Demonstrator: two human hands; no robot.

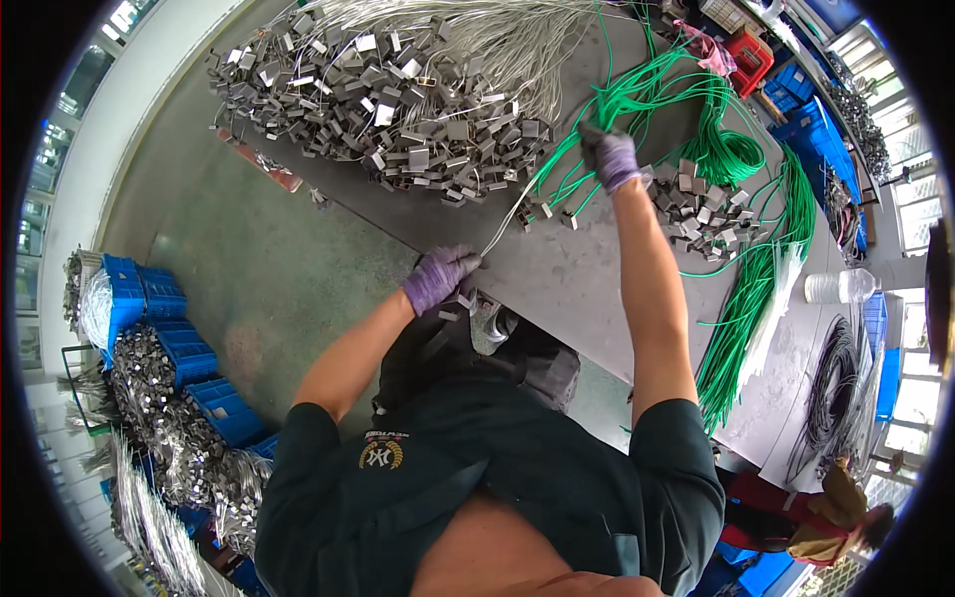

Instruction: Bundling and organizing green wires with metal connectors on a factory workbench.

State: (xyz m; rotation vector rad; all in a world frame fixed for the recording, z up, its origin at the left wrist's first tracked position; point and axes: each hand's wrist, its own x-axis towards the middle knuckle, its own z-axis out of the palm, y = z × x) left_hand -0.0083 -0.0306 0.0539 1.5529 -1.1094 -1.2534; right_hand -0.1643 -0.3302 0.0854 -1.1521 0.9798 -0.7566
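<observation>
My left hand [443,278], in a purple glove, is closed on thin white wires [506,224] at the table's near edge. The wires slant from it up toward the green ones. A metal bracket-like fixture [487,323] sits just below that hand, at the edge. My right hand [609,156], gloved in purple with a dark palm, is curled beside the green wires [652,85] over the table; what its fingers hold is hidden. Several small metal blocks [537,212] on green wires lie between my hands. Another pile of metal blocks [704,214] lies right of my right wrist.
A large heap of metal blocks on white wires [418,124] covers the table's far left. Green bundles [756,298], a clear bottle [841,287] and dark wire coils [834,388] lie at right. Blue crates [214,393] stand on the floor at left. A person [811,512] is at lower right.
</observation>
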